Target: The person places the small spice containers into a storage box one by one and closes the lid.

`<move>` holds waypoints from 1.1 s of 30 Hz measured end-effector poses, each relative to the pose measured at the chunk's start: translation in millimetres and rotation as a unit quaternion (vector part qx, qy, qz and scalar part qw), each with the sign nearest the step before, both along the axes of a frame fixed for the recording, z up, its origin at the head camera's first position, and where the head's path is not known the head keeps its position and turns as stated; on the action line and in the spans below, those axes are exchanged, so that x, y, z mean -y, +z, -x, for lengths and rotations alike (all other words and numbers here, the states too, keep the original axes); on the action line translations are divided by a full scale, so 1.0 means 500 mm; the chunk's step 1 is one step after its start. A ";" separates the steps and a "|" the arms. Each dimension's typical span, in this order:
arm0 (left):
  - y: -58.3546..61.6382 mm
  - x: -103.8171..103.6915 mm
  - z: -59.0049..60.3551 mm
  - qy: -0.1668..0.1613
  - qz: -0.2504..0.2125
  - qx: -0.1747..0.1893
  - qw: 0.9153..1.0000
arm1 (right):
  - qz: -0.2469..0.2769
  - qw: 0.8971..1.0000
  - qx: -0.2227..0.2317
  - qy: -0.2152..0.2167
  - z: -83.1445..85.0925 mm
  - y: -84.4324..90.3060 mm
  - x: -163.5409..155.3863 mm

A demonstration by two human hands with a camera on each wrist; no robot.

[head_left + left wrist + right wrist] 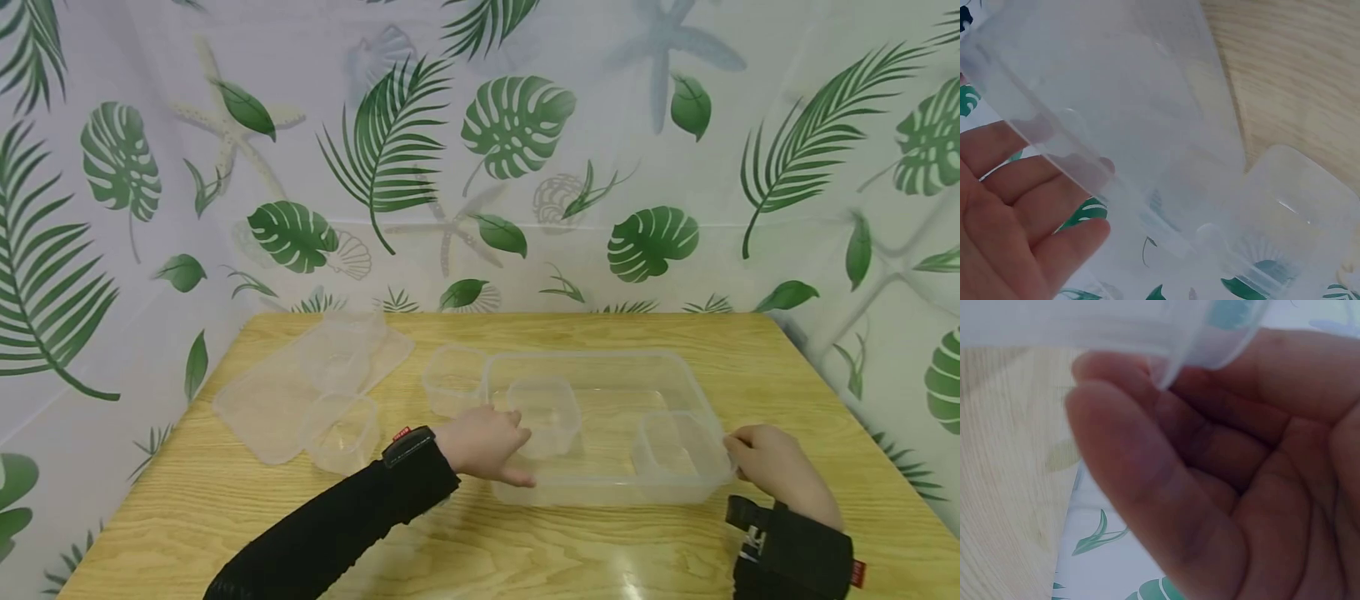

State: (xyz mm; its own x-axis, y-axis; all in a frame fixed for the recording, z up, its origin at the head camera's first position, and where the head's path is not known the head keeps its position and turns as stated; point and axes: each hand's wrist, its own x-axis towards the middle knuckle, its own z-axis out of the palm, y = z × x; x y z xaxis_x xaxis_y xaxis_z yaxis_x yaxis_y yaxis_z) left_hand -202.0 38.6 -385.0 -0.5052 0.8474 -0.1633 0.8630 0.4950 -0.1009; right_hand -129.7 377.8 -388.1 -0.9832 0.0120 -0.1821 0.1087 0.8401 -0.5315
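Observation:
A large clear plastic box (600,481) stands on the table, with two small clear containers (543,417) showing within its outline. At its left end my left hand (483,442) reaches over the rim, fingers loosely extended and thumb apart. In the left wrist view, fingertips (1094,169) show through the clear wall of the box (1104,81), and the thumb stays on the near side. My right hand (776,467) pinches the box's right front corner. Up close, the rim (1169,362) passes between the thumb (1129,450) and curled fingers.
Left of the box, small clear containers (341,433) stand on the wooden table (420,550). A flat clear lid (262,417) lies at the back left, with another small container (337,354) over it. A leaf-patterned cloth (555,258) hangs behind and at both sides.

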 end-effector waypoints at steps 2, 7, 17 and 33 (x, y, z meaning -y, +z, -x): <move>0.007 -0.007 0.008 0.008 0.014 0.017 1.000 | -0.001 1.000 -0.004 0.002 0.000 -0.002 -0.001; 0.023 -0.020 0.025 0.024 0.045 0.065 0.997 | 0.002 1.000 -0.009 0.002 0.000 -0.006 -0.004; 0.032 -0.046 0.048 -0.025 0.021 0.056 0.998 | 0.004 1.000 -0.012 0.001 -0.001 0.003 -0.003; 0.028 -0.107 0.072 -0.038 0.014 0.040 0.998 | 0.011 1.000 -0.002 -0.006 -0.002 0.001 -0.002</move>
State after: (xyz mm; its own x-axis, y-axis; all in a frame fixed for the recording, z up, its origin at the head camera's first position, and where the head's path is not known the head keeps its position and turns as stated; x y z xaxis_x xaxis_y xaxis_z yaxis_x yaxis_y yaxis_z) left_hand -237.8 92.2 -371.3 -0.4240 0.8773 -0.2246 0.9038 0.4259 -0.0426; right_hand -128.5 378.7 -387.4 -0.9836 0.0203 -0.1794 0.1175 0.8263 -0.5508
